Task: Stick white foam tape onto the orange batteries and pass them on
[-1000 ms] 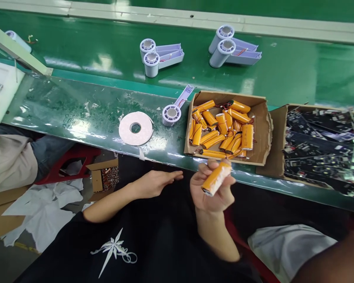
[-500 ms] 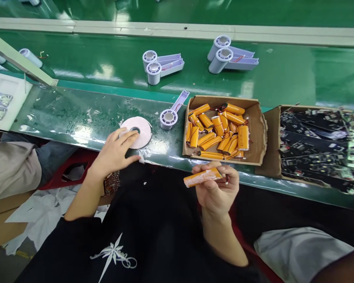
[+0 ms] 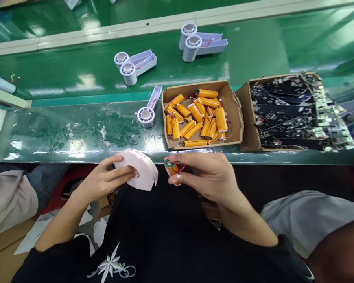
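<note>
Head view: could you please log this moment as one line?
left hand: holds tape roll | right hand: holds orange battery | battery box: on bench

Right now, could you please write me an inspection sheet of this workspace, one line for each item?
Surface: green bench, scuffed, with white flecks.
Job's things: white tape roll in left hand; orange battery cell in right hand, end-on to the camera.
Clutter: cardboard box of orange battery cells; box of circuit boards; lilac fan housing beside the battery box.
Hands: both closed on their things, held at the bench edge.
Cables: red wire at the held cell.
Surroundings: more lilac housings on the green conveyor; a person's sleeve at right.
</note>
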`<state>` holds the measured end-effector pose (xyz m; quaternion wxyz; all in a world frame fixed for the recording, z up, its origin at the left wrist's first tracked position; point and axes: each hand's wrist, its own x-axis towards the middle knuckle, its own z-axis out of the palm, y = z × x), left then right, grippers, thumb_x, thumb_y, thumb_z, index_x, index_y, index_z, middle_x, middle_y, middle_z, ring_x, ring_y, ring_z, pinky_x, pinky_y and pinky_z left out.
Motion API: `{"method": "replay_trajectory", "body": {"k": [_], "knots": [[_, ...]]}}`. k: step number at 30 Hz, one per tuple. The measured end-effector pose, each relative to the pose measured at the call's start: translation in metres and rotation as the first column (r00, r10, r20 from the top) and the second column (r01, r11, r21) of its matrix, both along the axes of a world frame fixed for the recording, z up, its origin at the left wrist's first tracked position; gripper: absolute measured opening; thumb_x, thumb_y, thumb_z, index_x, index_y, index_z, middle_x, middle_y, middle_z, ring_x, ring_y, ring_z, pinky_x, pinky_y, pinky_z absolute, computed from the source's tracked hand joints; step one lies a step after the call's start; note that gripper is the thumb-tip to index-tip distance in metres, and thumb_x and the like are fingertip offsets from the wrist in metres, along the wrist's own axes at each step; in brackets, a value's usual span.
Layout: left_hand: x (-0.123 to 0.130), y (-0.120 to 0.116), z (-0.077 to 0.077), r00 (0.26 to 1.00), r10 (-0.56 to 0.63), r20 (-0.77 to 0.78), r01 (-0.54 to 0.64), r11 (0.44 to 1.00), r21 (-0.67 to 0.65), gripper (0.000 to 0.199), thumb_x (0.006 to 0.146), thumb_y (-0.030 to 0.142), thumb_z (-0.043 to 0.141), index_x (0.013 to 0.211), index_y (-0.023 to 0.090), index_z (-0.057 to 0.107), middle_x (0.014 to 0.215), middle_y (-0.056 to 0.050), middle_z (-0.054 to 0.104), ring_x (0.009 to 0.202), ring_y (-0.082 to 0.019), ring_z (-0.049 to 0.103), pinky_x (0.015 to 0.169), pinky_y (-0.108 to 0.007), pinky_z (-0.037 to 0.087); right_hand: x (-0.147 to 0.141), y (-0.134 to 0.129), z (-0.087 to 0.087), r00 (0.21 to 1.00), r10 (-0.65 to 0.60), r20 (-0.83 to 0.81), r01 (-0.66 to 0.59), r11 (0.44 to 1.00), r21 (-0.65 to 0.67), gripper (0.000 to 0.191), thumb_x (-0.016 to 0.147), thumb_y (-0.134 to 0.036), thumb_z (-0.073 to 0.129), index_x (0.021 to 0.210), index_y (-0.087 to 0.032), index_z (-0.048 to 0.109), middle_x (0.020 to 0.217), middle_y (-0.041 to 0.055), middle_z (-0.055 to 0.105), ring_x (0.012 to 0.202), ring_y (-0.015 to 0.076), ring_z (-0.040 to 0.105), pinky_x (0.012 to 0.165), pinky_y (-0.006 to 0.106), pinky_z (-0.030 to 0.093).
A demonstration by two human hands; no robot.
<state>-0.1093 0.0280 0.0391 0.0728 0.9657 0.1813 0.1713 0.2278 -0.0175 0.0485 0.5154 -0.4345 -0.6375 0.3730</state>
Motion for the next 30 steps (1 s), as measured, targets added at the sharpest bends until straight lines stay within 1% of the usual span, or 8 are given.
{"method": "replay_trajectory", "body": {"k": [5,8,13,17,20,24,28,30], "knots": [[0.009,-0.001,0.000,1.000,0.000,-0.010,-0.001,0.993,-0.115,0.057,0.100,0.006,0.067,0.146,0.039,0.063,0.122,0.009,0.079,0.138,-0.013,0.063,0.131,-0.039,0.045,-0.005,0.007,0.008,0.987,0.112,0.111,-0.106,0.993,-0.058,0.028,0.086,-0.030,0.089,0.114,-0.031,0.084,0.100,-0.0013,0.085,0.084,0.0207,0.082,0.083,0.030,0.067],[0.015,-0.002,0.007,0.998,-0.017,-0.056,0.015,0.999,-0.047,0.048,0.103,0.007,0.063,0.141,0.036,0.066,0.125,0.010,0.078,0.138,-0.014,0.063,0.134,-0.042,0.041,-0.007,0.008,0.002,0.979,0.153,0.132,-0.140,0.985,-0.103,0.026,0.088,-0.027,0.088,0.113,-0.029,0.085,0.100,-0.0009,0.085,0.081,0.0195,0.082,0.079,0.027,0.066],[0.023,-0.003,0.019,0.983,0.030,-0.179,0.011,0.975,0.223,0.042,0.103,0.010,0.062,0.137,0.033,0.069,0.121,0.010,0.078,0.112,-0.016,0.070,0.125,-0.043,0.051,-0.019,0.006,-0.022,0.977,-0.151,-0.150,0.129,0.981,-0.148,0.026,0.080,-0.031,0.094,0.104,-0.027,0.085,0.097,0.0001,0.085,0.074,0.0183,0.079,0.068,0.027,0.066],[0.036,-0.011,0.022,0.985,0.089,-0.145,-0.051,0.968,0.246,0.043,0.099,0.013,0.071,0.136,0.034,0.070,0.114,0.006,0.081,0.081,-0.016,0.062,0.099,-0.041,0.058,-0.057,-0.001,-0.042,0.656,-0.537,-0.530,0.472,0.840,-0.267,0.037,0.074,-0.044,0.097,0.102,-0.029,0.077,0.102,0.0005,0.081,0.092,0.0209,0.079,0.081,0.034,0.068],[0.053,-0.026,0.017,0.986,0.151,-0.074,-0.131,0.965,0.225,0.042,0.096,0.018,0.077,0.133,0.035,0.071,0.110,0.003,0.082,0.078,-0.017,0.059,0.083,-0.038,0.053,-0.076,-0.002,-0.046,0.479,-0.591,-0.649,0.517,0.787,-0.336,0.043,0.075,-0.052,0.094,0.106,-0.034,0.070,0.099,-0.0015,0.077,0.090,0.0199,0.078,0.083,0.036,0.067],[0.047,-0.038,0.004,0.998,0.054,-0.039,-0.049,0.992,0.118,0.034,0.095,0.019,0.075,0.129,0.028,0.073,0.107,0.000,0.081,0.082,-0.018,0.058,0.085,-0.038,0.049,-0.025,0.017,-0.033,0.497,-0.553,-0.668,0.545,0.799,-0.256,0.034,0.077,-0.043,0.093,0.102,-0.033,0.071,0.099,-0.0032,0.076,0.083,0.0157,0.076,0.073,0.028,0.064],[-0.020,-0.009,-0.008,0.919,0.368,-0.143,-0.363,0.930,0.063,0.046,0.093,0.023,0.070,0.138,0.029,0.068,0.125,-0.007,0.077,0.108,-0.029,0.062,0.096,-0.045,0.049,0.065,0.026,-0.013,0.467,-0.573,-0.673,0.714,0.693,-0.095,0.030,0.080,-0.045,0.091,0.104,-0.035,0.075,0.103,-0.0049,0.076,0.077,0.0130,0.074,0.064,0.023,0.062],[-0.050,0.017,-0.007,0.882,0.449,-0.142,-0.449,0.893,0.032,0.052,0.091,0.036,0.071,0.142,0.029,0.066,0.133,-0.010,0.074,0.118,-0.035,0.060,0.096,-0.047,0.051,0.087,0.020,-0.014,0.473,-0.589,-0.655,0.728,0.680,-0.085,0.038,0.073,-0.042,0.097,0.103,-0.032,0.076,0.098,-0.0024,0.078,0.073,0.0156,0.075,0.061,0.026,0.063]]}}
